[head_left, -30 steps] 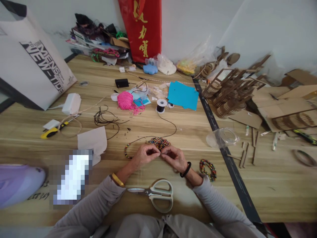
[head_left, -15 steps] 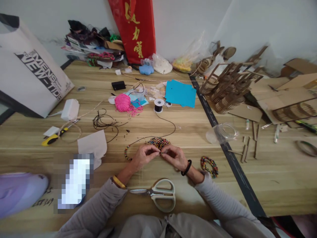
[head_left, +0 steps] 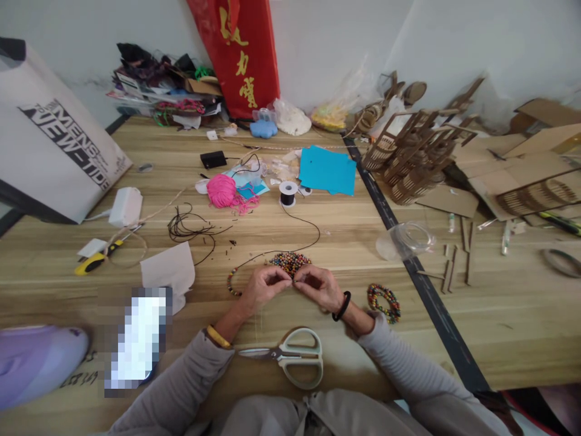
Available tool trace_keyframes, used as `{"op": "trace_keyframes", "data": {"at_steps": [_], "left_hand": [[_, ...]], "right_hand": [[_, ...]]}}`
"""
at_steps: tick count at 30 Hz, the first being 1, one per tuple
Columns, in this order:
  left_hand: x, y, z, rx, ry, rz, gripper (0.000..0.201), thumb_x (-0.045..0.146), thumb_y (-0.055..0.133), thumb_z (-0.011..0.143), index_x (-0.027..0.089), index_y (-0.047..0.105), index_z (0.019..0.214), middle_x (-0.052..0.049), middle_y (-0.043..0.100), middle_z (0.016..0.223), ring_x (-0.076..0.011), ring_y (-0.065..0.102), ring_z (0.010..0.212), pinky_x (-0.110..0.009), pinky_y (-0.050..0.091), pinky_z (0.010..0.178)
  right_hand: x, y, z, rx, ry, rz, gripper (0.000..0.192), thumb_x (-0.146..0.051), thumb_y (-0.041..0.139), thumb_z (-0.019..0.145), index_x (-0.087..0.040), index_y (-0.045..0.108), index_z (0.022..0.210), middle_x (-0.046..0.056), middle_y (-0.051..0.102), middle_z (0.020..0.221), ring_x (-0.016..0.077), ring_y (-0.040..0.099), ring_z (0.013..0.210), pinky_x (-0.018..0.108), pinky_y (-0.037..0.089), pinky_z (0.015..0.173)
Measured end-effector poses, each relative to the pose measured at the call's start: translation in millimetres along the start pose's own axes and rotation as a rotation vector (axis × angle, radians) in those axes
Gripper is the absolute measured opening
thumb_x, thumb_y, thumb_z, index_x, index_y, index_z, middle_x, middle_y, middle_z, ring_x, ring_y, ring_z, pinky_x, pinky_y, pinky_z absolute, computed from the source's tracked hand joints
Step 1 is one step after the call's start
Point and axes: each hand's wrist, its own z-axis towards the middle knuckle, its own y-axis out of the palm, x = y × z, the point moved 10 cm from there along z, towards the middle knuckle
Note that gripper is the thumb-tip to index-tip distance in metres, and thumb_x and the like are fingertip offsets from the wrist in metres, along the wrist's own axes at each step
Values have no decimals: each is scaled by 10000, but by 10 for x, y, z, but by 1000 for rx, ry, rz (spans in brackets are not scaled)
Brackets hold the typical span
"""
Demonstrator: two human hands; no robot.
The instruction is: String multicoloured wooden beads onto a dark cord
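My left hand (head_left: 263,292) pinches thumb and forefinger together, apparently on the end of the black cord (head_left: 313,225). Fingertip to fingertip with it, my right hand (head_left: 321,289) is closed in a pinch on a tiny dark bead, mostly hidden by the fingers. A short run of strung coloured beads (head_left: 233,282) curves out on the cord left of my left hand. Just beyond my fingers lies a pile of loose multicoloured beads (head_left: 291,262). The cord leads back to a white spool (head_left: 287,194). A coiled bead string (head_left: 384,303) rests right of my right wrist.
Scissors (head_left: 290,357) lie between my forearms, near the table edge. A phone (head_left: 138,339), a paper scrap (head_left: 169,269) and a yellow cutter (head_left: 97,260) are at left. Pink yarn (head_left: 221,190), blue sheets (head_left: 327,171) and wooden models (head_left: 411,157) stand farther back.
Both hands keep their pinches almost in place; their fingertips have shifted only slightly, and the small bead between them shows less. The whole view has tilted a little.
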Motion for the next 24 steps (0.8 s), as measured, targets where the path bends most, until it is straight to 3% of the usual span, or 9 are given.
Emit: {"op": "trace_keyframes", "data": {"at_steps": [5, 10, 24], "left_hand": [[-11, 20, 5, -23, 33, 30, 149, 266, 688, 731, 119, 673, 715, -31, 642, 670, -121, 556, 623, -223, 422, 592], [49, 26, 7, -26, 100, 20, 137, 257, 682, 742, 124, 680, 713, -50, 644, 710, -139, 573, 676, -241, 430, 636], [66, -7, -8, 4, 83, 12, 161, 281, 659, 766, 125, 661, 728, -46, 650, 720, -134, 570, 675, -234, 436, 638]], "right_hand": [[-12, 9, -1, -6, -20, -6, 204, -365, 606, 860, -166, 646, 841, 46, 656, 777, 143, 594, 706, 256, 475, 649], [35, 7, -13, 9, 9, 20, 216, -383, 626, 842, -168, 639, 866, 36, 645, 758, 123, 558, 636, 232, 444, 570], [48, 35, -14, -17, 31, 11, 263, -417, 550, 898, -166, 598, 839, 5, 588, 664, 106, 527, 554, 218, 437, 524]]}}
